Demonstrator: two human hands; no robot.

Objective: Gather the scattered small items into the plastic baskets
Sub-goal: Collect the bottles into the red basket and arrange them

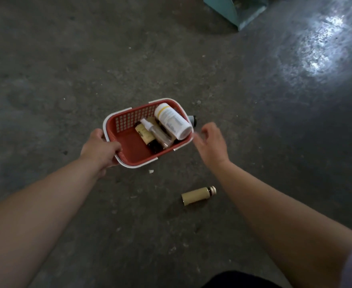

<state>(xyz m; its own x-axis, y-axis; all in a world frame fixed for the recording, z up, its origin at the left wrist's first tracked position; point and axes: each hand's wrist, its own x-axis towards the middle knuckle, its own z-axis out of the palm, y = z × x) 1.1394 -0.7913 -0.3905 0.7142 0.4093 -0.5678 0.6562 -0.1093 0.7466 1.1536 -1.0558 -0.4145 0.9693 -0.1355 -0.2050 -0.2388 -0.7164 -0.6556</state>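
Note:
A red plastic basket [127, 121] with a white rim is held over the concrete floor. My left hand [100, 148] grips its near-left rim. Inside lie a large white bottle [173, 121], a clear spray bottle [154, 130] and a small brown bottle [145, 136] with a tan label. My right hand [211, 142] hovers just right of the basket, fingers loosely spread, holding nothing. A small bottle [198, 195] with a tan label and gold cap lies on the floor below the basket. Another dark-capped bottle [192, 120] peeks out behind the basket's right rim.
A teal dustpan-like object [236, 9] stands at the top right. A bright glare patch [324, 44] lies on the floor at the right. A small white scrap [151, 171] lies under the basket's near edge.

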